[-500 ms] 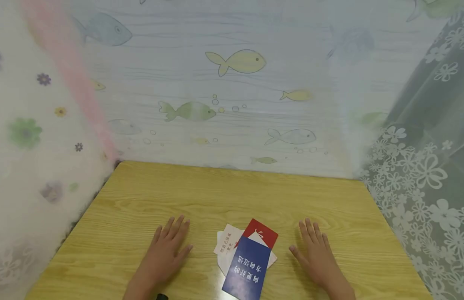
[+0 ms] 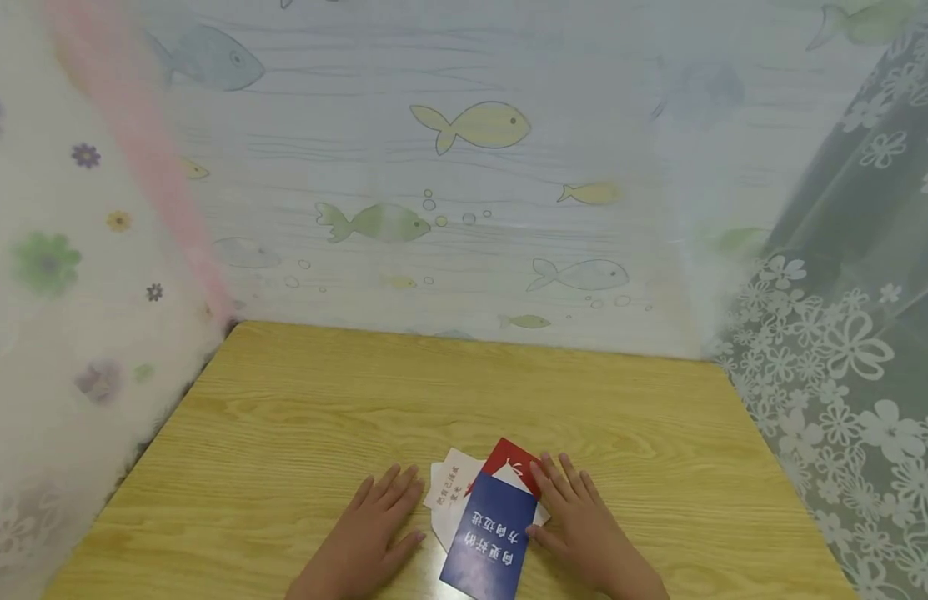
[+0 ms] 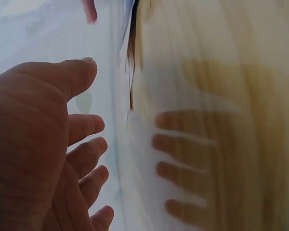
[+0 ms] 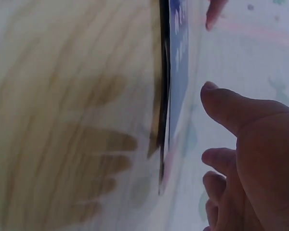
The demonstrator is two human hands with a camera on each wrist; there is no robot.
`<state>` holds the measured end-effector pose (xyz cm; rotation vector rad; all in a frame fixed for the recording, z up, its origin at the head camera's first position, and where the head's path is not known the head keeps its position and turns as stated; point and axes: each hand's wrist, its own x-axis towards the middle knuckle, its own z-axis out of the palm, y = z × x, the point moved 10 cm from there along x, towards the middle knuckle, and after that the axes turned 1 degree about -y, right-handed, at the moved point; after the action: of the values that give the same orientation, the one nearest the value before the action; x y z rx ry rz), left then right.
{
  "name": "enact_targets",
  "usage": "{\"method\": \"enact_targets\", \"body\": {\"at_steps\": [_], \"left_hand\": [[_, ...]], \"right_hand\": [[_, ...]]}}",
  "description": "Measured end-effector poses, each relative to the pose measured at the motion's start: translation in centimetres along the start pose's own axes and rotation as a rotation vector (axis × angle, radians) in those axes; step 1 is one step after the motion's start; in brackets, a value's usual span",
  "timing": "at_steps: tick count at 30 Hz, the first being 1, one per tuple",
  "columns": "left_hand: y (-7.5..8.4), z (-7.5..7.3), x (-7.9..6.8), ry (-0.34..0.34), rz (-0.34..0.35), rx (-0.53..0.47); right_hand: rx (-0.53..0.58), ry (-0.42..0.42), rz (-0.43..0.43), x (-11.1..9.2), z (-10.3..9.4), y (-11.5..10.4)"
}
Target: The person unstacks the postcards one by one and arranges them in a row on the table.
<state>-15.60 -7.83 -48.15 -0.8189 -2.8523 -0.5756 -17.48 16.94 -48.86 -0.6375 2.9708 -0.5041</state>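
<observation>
A small pile of overlapping cards lies on the wooden table. On top is a dark blue card [image 2: 489, 537] with white characters, upside down in the head view. Under it show a red card [image 2: 501, 454], a cream card [image 2: 450, 482] with brown characters and part of a white sheet [image 2: 443, 527]. My left hand [image 2: 369, 533], fingers extended, is just left of the pile, apart from it in the head view. My right hand [image 2: 587, 529] is at the pile's right side, its fingertips overlapping the red and blue cards' edges there. In the right wrist view the stacked cards [image 4: 178, 77] appear edge-on.
The wood-grain table [image 2: 283, 400] stretches back to a pale cloth [image 2: 464, 183] printed with fish. Flower-printed cloth [image 2: 51, 350] hangs at the left, and a sheer lace curtain [image 2: 839, 358] at the right. Both hands cast reflections on the glossy tabletop.
Both hands have moved inward toward the cards, the left going right and slightly nearer me, the right going left to the pile's edge. The cards stay in the same arrangement.
</observation>
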Motion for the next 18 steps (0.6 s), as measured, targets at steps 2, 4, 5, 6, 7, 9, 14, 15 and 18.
{"method": "enact_targets", "body": {"at_steps": [2,4,5,6,7,9,14,15,18], "left_hand": [[0.5,0.3,0.2,-0.016,0.035,0.019],[1.1,0.5,0.4,-0.022,0.08,0.049],[1.5,0.6,0.5,-0.027,0.107,0.069],[1.8,0.8,0.6,-0.034,0.136,0.093],[2.2,1.1,0.7,-0.046,0.162,0.107],[2.9,1.6,0.9,-0.075,0.216,0.141],[3.1,3.1,1.4,-0.217,0.244,0.122],[2.9,3.3,1.5,-0.245,0.234,0.112],[2.4,3.4,1.9,-0.269,0.221,0.105]], "right_hand": [[0.006,-0.031,-0.029,0.5,0.5,-1.0],[0.018,-0.055,-0.049,0.9,0.8,-1.8],[0.033,-0.073,-0.054,1.1,1.0,-2.1],[0.051,-0.1,-0.051,1.2,1.2,-2.4],[0.069,-0.128,-0.052,1.4,1.5,-2.6],[0.109,-0.188,-0.044,1.7,2.0,-3.1],[0.14,-0.285,-0.024,2.2,3.4,-3.8],[0.137,-0.294,-0.02,2.3,3.6,-3.8],[0.124,-0.301,-0.013,2.5,3.8,-3.9]]}}
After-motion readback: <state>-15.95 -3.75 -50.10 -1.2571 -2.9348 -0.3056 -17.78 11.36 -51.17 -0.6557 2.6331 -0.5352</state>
